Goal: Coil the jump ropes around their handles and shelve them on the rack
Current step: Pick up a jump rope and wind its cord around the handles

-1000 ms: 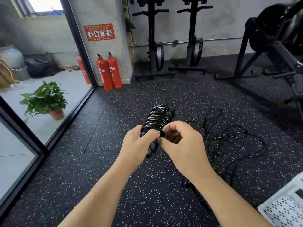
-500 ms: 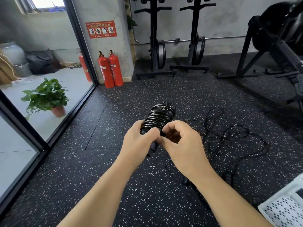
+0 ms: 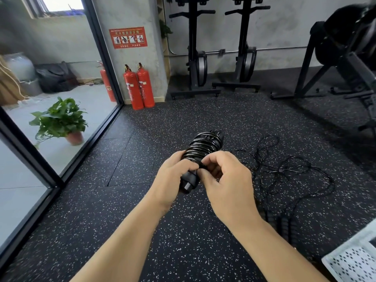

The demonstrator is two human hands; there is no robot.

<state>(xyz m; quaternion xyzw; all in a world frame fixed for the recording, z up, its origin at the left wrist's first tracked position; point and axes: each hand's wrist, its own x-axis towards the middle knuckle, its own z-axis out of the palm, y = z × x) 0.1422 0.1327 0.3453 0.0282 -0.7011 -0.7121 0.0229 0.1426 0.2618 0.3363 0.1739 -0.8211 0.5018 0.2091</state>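
A black jump rope (image 3: 203,146) is coiled tightly round its paired handles, held out in front of me above the floor. My left hand (image 3: 173,178) grips the lower part of the handles, whose butt end (image 3: 188,183) sticks out below my thumb. My right hand (image 3: 225,180) pinches the rope's end against the coil with thumb and forefinger. More black jump rope (image 3: 284,169) lies loose and tangled on the floor to the right, its handles (image 3: 282,222) partly hidden behind my right forearm.
A white perforated crate (image 3: 354,259) shows at the bottom right corner. Two red fire extinguishers (image 3: 139,86) stand by a pillar. Exercise machines (image 3: 195,58) line the back wall, and a bigger machine (image 3: 345,58) stands at right. A glass wall (image 3: 61,129) runs along the left, a potted plant behind it.
Both hands keep hold of the coiled rope in nearly the same place. My right fingers have shifted slightly on the rope's end.
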